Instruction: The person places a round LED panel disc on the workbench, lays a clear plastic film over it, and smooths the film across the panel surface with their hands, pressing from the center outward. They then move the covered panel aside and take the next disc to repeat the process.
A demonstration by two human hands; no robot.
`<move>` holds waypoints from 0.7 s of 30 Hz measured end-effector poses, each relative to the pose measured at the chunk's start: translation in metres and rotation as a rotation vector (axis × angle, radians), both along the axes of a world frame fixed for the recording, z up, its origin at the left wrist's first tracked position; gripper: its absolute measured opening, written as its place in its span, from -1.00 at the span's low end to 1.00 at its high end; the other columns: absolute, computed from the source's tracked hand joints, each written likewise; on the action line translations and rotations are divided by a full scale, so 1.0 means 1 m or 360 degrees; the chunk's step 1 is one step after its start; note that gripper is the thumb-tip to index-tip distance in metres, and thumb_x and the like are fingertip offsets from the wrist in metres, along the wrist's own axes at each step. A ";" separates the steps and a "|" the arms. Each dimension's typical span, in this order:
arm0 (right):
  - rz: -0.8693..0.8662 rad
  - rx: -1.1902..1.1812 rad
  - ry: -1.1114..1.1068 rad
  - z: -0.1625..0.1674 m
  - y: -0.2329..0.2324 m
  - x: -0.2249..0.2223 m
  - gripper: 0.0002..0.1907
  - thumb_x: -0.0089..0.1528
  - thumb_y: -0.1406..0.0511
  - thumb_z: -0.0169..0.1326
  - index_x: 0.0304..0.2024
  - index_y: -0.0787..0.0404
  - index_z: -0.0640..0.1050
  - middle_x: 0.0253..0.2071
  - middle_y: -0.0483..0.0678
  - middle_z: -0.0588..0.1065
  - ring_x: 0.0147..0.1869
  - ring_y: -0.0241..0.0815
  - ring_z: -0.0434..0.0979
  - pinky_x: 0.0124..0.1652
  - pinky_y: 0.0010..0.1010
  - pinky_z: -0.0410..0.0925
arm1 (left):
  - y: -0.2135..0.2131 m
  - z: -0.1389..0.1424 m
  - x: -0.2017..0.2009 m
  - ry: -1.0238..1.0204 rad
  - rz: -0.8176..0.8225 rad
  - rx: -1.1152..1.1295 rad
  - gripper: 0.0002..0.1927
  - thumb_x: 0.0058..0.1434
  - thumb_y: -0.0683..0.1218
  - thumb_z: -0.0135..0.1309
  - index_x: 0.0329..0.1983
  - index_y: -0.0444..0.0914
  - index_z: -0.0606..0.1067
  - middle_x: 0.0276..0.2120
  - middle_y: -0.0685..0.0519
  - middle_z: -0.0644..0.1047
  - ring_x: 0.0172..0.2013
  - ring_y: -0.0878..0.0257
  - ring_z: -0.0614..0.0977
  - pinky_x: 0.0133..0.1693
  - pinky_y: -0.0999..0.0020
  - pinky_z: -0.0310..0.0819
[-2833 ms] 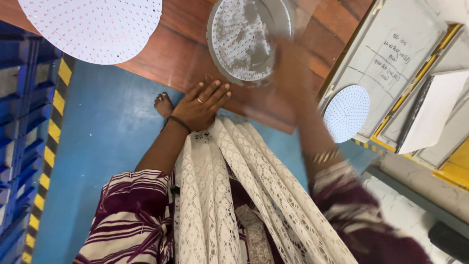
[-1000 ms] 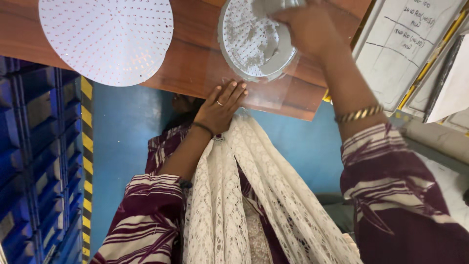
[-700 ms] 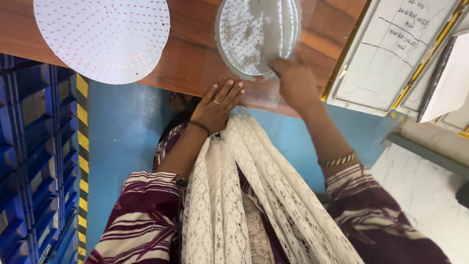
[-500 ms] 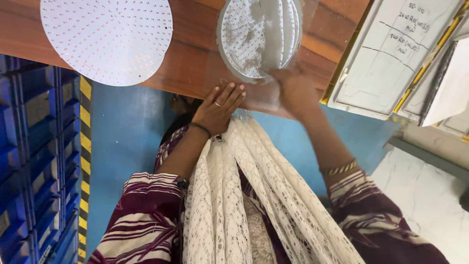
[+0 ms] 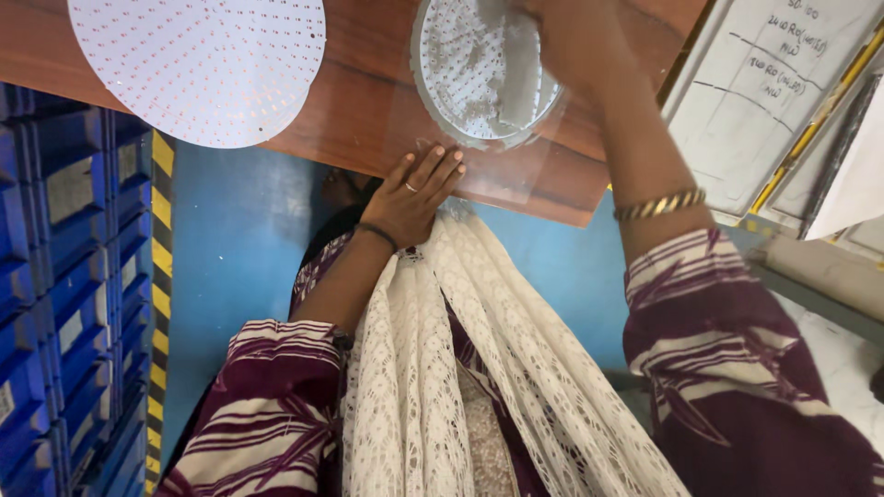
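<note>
Closest to the camera is just the person's striped maroon sleeves and a cream lace scarf (image 5: 460, 368) hanging down the front, its top end reaching right up to the table edge. That's my first worry: the loose lace sits just beside the left hand (image 5: 414, 189), so it looks like it could drag onto the work or snag if the person leans in.

The left hand lies flat, fingers spread, palm down on a clear plastic sheet (image 5: 502, 179) at the near edge of the wooden table (image 5: 368, 83). It grips nothing, it just presses. The sheet pokes out past the table edge a bit, so if that hand lifts I'd guess the sheet could slide.

Further in, the right hand (image 5: 575, 41) is over the far side of a round metal-rimmed disc (image 5: 474, 69) with a dotted face, resting on the sheet. There's a grey rectangular patch on the disc by the hand, could be a wiper or pad, can't say. The fingers are hidden, so I can't tell if they're closed on anything. The disc sits near the edge, so a hard push toward the body might tip it off.

Off to the left on the table, a big white perforated round board (image 5: 198, 64), well apart from the disc.

Containers: blue stacking bins (image 5: 55, 276) run down the left side, by a yellow-black striped floor line. Can't see what's inside them.
</note>
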State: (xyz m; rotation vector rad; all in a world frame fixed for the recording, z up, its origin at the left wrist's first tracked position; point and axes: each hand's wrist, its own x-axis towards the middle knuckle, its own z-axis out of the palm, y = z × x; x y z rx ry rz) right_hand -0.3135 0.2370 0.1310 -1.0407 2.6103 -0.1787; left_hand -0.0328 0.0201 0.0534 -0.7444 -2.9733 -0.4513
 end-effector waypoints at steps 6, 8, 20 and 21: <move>-0.0113 -0.0098 -0.0106 0.026 -0.002 0.086 -0.53 0.18 0.54 -0.07 0.09 0.15 0.59 0.02 0.04 0.61 0.09 0.08 0.59 0.41 0.04 0.08 | -0.003 -0.002 0.000 -0.0063 -0.0038 0.0036 -0.26 0.24 -0.03 -0.04 0.55 -0.15 0.22 0.56 0.06 0.12 0.54 0.13 0.04 0.47 0.02 -0.23; -0.0150 -0.0086 -0.0110 0.033 -0.001 0.113 -0.56 0.22 0.53 -0.04 0.11 0.16 0.58 0.02 0.05 0.60 0.07 0.09 0.59 0.41 0.02 0.12 | -0.004 -0.002 0.001 -0.0051 -0.0035 0.0017 -0.26 0.25 -0.03 -0.04 0.55 -0.14 0.21 0.56 0.06 0.12 0.54 0.13 0.04 0.48 0.02 -0.24; -0.0272 0.0098 0.0067 0.027 0.026 0.085 -0.56 0.32 0.43 -0.01 0.24 0.11 0.56 0.10 0.17 0.56 0.15 0.30 0.50 0.06 0.01 0.37 | -0.002 -0.001 -0.001 -0.0109 -0.0046 0.0013 -0.27 0.27 -0.03 -0.07 0.56 -0.13 0.20 0.57 0.06 0.08 0.54 0.14 0.01 0.47 0.03 -0.22; -0.0313 0.0127 0.0028 0.023 0.026 0.061 -0.63 0.34 0.40 -0.01 0.20 0.15 0.56 0.06 0.19 0.56 0.10 0.29 0.51 0.03 0.01 0.38 | -0.002 0.000 -0.001 -0.0114 -0.0044 0.0006 -0.27 0.27 -0.03 -0.08 0.56 -0.13 0.20 0.57 0.06 0.08 0.54 0.14 0.01 0.47 0.03 -0.22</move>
